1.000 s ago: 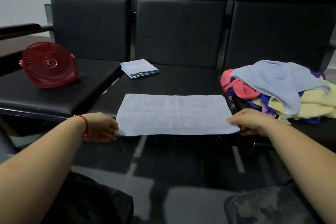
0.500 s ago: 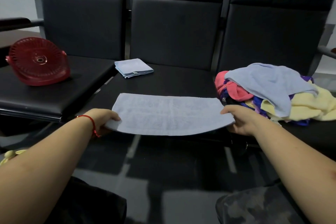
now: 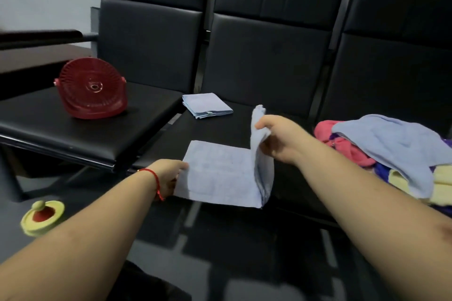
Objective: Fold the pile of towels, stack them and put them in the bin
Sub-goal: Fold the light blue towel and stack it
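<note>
The light blue towel (image 3: 220, 173) is held over the front edge of the middle black seat (image 3: 234, 127). Its left end is pinched by the left hand (image 3: 171, 178). Its right end is gripped by the right hand (image 3: 274, 137) and stands up tall, ready to be laid over to the left. The fold could come out crooked if the raised end is put down off line with the left end. The towel could also slide off the seat edge, since part of it hangs over the front.

Further right, the pile of towels (image 3: 391, 154) is heaped on the next seat. Further back, one folded towel (image 3: 208, 105) lies flat. No bin can be seen.

Half a second ago the towel was stretched out long between both hands. Now its right half has been lifted.
</note>
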`<state>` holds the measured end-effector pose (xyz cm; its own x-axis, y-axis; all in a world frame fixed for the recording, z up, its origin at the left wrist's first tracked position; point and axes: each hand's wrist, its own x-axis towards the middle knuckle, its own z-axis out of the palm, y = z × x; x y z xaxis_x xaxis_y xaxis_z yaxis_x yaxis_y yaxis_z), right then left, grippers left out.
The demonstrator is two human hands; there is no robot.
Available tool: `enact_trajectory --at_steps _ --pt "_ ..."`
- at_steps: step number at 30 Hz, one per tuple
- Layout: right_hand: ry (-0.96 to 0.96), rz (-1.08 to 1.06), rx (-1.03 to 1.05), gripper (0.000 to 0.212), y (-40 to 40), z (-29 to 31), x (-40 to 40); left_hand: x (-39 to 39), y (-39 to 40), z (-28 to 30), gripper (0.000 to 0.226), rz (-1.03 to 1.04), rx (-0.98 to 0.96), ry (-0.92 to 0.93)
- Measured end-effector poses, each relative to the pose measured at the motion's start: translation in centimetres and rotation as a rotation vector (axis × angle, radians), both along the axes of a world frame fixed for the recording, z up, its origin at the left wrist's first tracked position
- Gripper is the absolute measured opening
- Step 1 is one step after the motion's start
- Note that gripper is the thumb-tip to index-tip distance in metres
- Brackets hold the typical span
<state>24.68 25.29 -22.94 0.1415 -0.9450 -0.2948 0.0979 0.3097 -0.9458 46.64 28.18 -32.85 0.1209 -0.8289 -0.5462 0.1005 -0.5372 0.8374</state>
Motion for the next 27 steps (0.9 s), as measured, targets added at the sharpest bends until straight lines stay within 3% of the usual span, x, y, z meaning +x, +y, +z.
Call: enact_trajectory --at_steps 2,5,8,11,14,17,20,22,27 --pt "0.143 0.049 -0.016 0.02 0.0 -0.8 4.3 0.5 -0.3 -0.5 0.032 0.024 0.0 0.006" --pt "0.363 0.17 0.0 0.017 0.7 -3.2 9.0 0.6 -0.4 -0.6 0.031 0.013 -0.004 0.068" --pt "0.537 0.388 0.034 0.012 1.4 -5.9 11.8 0.8 -0.4 -0.3 0.037 -0.01 -0.039 0.124" --pt "0.523 0.437 -0.012 0.012 1.5 -6.8 12.0 1.0 -0.4 0.0 0.031 -0.042 -0.083 0.029" --pt "0.521 0.372 -0.056 0.029 0.7 -6.5 9.7 1.3 -0.4 -0.4 0.054 -0.048 -0.08 -0.079" --pt "0.998 0.184 -0.295 0.035 -0.7 -6.7 5.8 1.4 -0.5 -0.5 0.047 -0.038 -0.074 -0.191" --pt "1.333 0.076 -0.202 0.035 -0.9 -6.6 2.2 1.7 -0.7 -0.6 0.048 0.004 -0.082 -0.297" --pt "1.326 0.087 -0.036 0.036 -0.3 -6.2 1.0 2.0 -0.5 -0.6 0.051 0.004 -0.07 -0.281" --pt "0.915 0.034 0.11 0.026 0.8 -6.5 0.5 1.6 -0.1 0.0 0.021 -0.014 -0.168 -0.315"
